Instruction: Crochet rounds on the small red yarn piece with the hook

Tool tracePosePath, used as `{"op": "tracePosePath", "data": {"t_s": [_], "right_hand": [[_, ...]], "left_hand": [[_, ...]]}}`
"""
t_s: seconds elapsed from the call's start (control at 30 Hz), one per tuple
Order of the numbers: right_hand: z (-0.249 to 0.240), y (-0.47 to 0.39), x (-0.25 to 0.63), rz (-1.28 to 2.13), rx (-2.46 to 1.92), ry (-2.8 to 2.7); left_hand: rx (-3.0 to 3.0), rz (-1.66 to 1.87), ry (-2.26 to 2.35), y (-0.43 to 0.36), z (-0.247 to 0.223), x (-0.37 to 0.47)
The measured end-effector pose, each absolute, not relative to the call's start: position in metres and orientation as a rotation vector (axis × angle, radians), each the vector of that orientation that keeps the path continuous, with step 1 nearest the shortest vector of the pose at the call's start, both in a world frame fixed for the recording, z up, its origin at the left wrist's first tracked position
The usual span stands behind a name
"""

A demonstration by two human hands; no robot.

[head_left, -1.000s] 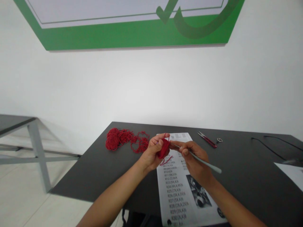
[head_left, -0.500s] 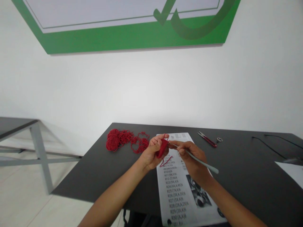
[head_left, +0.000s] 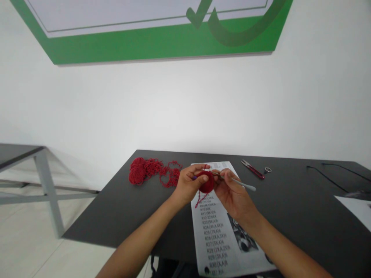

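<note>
My left hand (head_left: pixel 189 183) pinches a small round piece of red crochet (head_left: pixel 206 184) between thumb and fingers, its flat face turned toward me. Red yarn passes over the left forefinger, and a loose tail (head_left: pixel 198 200) dangles below the piece. My right hand (head_left: pixel 233 193) grips a crochet hook (head_left: pixel 243 185) with a pale grey-green handle. The hook's metal end lies at the upper right edge of the crochet; whether it sits in a stitch is too small to tell. A ball of red yarn (head_left: pixel 137 171) with loose tangled strands lies to the left.
Under my hands a printed pattern sheet (head_left: pixel 214 235) lies on the black table (head_left: pixel 121 216). Thread snips (head_left: pixel 253 169) and a small ring-shaped item (head_left: pixel 268 170) lie at the right. Farther right are dark glasses (head_left: pixel 330 179) and a white paper (head_left: pixel 355 212).
The crochet piece has turned from edge-on to face me. My right hand has rotated, palm more in view, and the hook's handle end has swung up and left.
</note>
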State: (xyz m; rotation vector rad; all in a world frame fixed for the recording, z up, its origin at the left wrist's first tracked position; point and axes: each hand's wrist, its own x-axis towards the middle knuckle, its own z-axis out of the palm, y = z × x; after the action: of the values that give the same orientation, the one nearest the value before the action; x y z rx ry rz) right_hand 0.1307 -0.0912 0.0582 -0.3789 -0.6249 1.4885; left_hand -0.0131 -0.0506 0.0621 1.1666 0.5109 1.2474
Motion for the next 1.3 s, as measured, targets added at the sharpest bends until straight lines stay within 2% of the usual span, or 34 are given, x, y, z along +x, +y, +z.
{"op": "tracePosePath", "data": {"t_s": [0.13, 0.47, 0.8, 1.17, 1.3], "right_hand": [[0.051, -0.087, 0.131, 1.218, -0.560, -0.774], [0.055, -0.093, 0.141, 0.678, -0.922, -1.075], [0.058, -0.100, 0.144, 0.286, -0.887, -1.367], [0.051, -0.097, 0.148, -0.031, -0.860, -1.689], [0.047, -0.092, 0.149, -0.188, -0.836, -1.785]], "left_hand": [[1.350, 1.356, 0.721, -0.053, 0.058, -0.011], [1.284, 1.306, 0.665, -0.057, 0.058, -0.006], [1.322, 1.299, 0.729, -0.055, 0.055, -0.008], [1.863, 1.426, 0.917, -0.061, 0.053, -0.011], [1.715, 1.424, 0.879, -0.063, 0.053, -0.005]]}}
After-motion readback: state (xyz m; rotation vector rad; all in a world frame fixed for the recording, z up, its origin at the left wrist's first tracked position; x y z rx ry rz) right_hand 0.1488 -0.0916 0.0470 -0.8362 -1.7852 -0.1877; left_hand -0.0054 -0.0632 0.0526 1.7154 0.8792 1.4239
